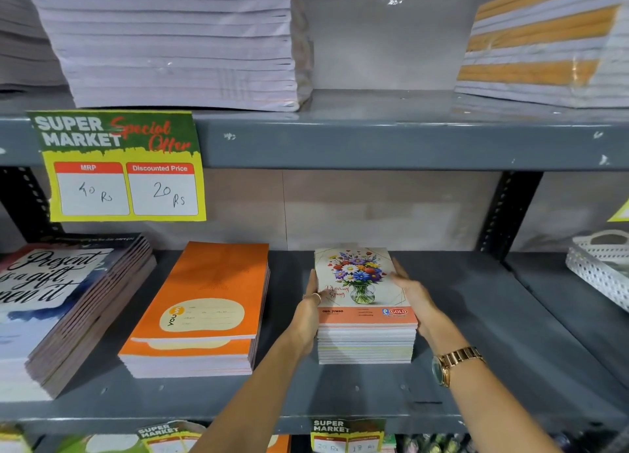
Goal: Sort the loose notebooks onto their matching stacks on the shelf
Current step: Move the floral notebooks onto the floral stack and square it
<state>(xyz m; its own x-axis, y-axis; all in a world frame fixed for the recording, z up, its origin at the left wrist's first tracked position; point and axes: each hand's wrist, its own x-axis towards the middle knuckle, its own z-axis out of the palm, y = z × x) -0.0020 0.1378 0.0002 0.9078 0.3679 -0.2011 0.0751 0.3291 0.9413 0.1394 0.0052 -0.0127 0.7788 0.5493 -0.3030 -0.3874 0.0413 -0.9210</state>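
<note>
The floral notebook stack (366, 342) sits on the grey middle shelf (476, 316), a little right of centre, its top cover showing a vase of flowers above an orange band. The left hand (311, 311) presses flat against the stack's left side, fingers extended along the edge of the top cover, a ring on one finger. The right hand (413, 294) lies against the right side in the same way, fingers stretched forward along the cover's edge; a gold watch (454, 362) circles that wrist. Both hands are open and flattened, bracketing the stack between them rather than closing around any single notebook.

Just left of it, apart by a strip of bare shelf, lies the orange notebook stack (197, 313), its top copy slightly offset from the one beneath. Further left is a stack with script lettering on the cover (58, 302), fanned at its spine edge. A white perforated basket (599, 268) sits at the far right. On the upper shelf's front edge hangs a yellow price sign (122, 166), handwritten prices on it. Above it rest wrapped bundles of pale notebooks (173, 44) and an orange-striped bundle (544, 50).
</note>
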